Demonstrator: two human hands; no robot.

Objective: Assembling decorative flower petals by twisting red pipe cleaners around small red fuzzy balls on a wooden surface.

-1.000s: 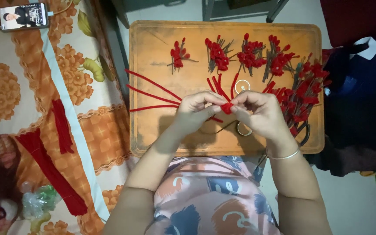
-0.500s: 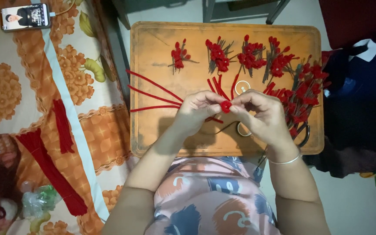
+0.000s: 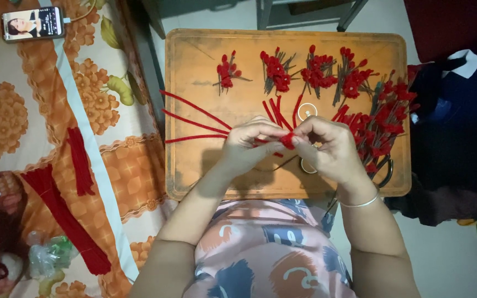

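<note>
one head-worn camera looks straight down from close above onto a wooden tray table [image 3: 194,110], hands at centre, lap at 6 o'clock, patterned bedding [image 3: 56,138] at 9 o'clock; no second view shares it.

Flower bundles [image 3: 316,72] are laid at the tray's [image 3: 194,182] twelve o'clock; loose stems [image 3: 194,118] at nine; phone [image 3: 33,23] beyond, at ten.

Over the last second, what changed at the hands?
Almost nothing. Both hands, left hand and right hand, keep pinching the small red piece between their fingertips, with only slight finger shifts. The red stems, flower bunches and wooden board stayed put.
</note>
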